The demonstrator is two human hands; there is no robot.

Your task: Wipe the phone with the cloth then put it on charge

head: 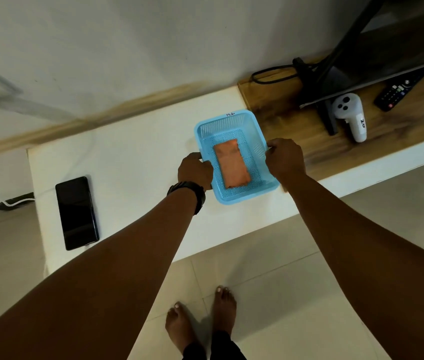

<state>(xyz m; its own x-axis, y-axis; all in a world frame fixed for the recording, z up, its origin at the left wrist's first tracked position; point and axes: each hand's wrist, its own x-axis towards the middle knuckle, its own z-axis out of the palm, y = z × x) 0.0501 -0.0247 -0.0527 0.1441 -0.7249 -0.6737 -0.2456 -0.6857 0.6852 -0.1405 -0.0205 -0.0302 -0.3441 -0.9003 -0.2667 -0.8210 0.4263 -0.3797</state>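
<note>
My bare feet (200, 318) stand on pale floor tiles (309, 294) at the bottom of the view, and both my forearms reach forward over a white tabletop (140, 157). On the table's near left lies the phone (77, 213), a dark slab with its black screen up, well apart from my hands; I cannot tell whether a cable is plugged into it. A white cable (13, 202) runs off the table's left edge. My left hand (195, 171), with a black watch (190, 194) on its wrist, is closed around the left rim of a light blue mesh basket (231, 120). My right hand (286, 158) is closed on the opposite rim. Inside, flat on the basket's floor, lies the orange cloth (231, 163), folded into a rectangle. Beyond and to the right, a wooden shelf (283, 113) carries a white handheld controller (351, 115), a black remote control (398, 89) and a dark screen's stand (327, 118), against a white wall (153, 35).
</note>
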